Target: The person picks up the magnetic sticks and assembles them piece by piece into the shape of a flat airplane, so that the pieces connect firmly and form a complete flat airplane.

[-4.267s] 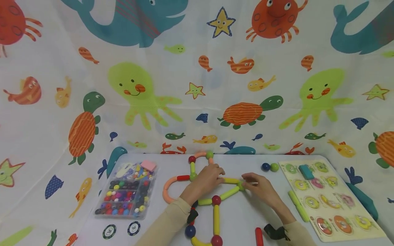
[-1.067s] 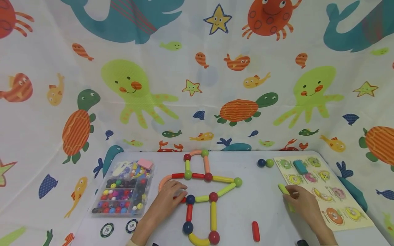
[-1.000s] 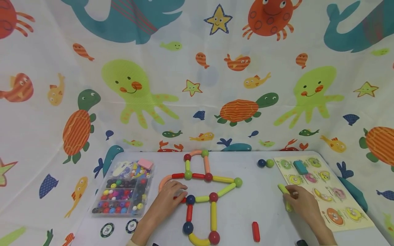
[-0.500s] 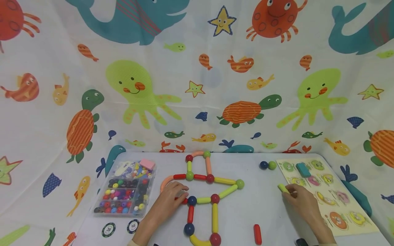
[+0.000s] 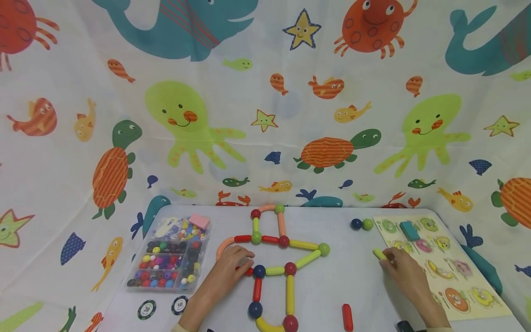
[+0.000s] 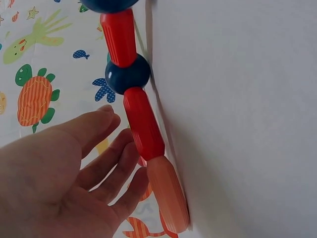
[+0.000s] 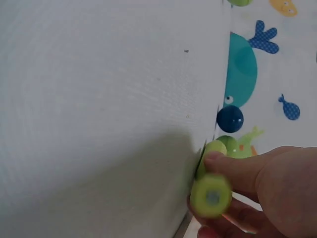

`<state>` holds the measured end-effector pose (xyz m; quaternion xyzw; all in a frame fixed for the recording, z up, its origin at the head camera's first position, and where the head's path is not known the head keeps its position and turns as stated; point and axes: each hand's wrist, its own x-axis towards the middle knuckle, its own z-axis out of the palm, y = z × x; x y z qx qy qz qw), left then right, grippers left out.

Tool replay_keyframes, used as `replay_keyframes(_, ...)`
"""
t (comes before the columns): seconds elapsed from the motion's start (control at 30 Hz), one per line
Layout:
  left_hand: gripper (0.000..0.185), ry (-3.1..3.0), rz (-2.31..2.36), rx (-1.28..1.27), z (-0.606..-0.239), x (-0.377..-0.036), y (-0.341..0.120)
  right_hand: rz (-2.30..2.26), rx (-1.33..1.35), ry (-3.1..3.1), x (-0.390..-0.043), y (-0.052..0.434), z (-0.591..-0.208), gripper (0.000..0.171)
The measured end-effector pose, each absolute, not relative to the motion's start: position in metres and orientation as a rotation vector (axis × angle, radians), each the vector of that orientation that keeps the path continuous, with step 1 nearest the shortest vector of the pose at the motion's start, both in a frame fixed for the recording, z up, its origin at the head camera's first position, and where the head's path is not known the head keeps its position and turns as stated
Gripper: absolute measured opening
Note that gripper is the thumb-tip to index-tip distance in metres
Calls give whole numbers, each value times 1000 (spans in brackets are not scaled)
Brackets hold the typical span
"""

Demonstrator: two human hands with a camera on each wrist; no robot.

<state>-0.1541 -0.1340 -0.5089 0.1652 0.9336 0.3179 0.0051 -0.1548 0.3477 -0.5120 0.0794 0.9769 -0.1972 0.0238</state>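
Observation:
My right hand [image 5: 408, 272] pinches a light green magnetic rod [image 5: 379, 254] beside the picture board. In the right wrist view, the thumb presses one green rod [image 7: 217, 147], and a second green rod's end with a grey metal centre [image 7: 212, 196] faces the camera. My left hand [image 5: 228, 267] rests at the left side of a flat figure of rods and balls. Its loosely bent fingers lie beside a red rod [image 6: 143, 124] and a peach rod [image 6: 168, 196], which join a dark blue ball [image 6: 127, 74]; whether they touch is unclear.
A divided bead box [image 5: 166, 253] and two round chips [image 5: 180, 305] lie at left. A loose red rod [image 5: 347, 317] lies at the front. At right are blue and green balls [image 5: 367, 224] and a picture board [image 5: 460, 258] bearing a teal block [image 5: 410, 230].
My left hand has gone from the figure's middle to its left side. My right hand has left the green ball and taken up the green rods by the board.

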Motion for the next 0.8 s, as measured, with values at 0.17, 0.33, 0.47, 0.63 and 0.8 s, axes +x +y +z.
replay_keyframes(0.17,17,2930,1000,531,-509,-154,-135,-597,230,3033,-155,347,-513,30)
replay_keyframes(0.33,17,2921,992,529,-509,-154,-135,-578,199,3075,-155,347,-514,29)
replay_keyframes(0.47,17,2922,984,534,-510,-154,-135,-636,141,3122,-154,344,-514,26)
replay_keyframes(0.63,17,2918,980,524,-510,-153,-135,-804,-12,3165,-157,333,-510,23)
replay_keyframes(0.8,18,2910,986,516,-510,-153,-135,-916,-148,3153,-164,317,-506,25)
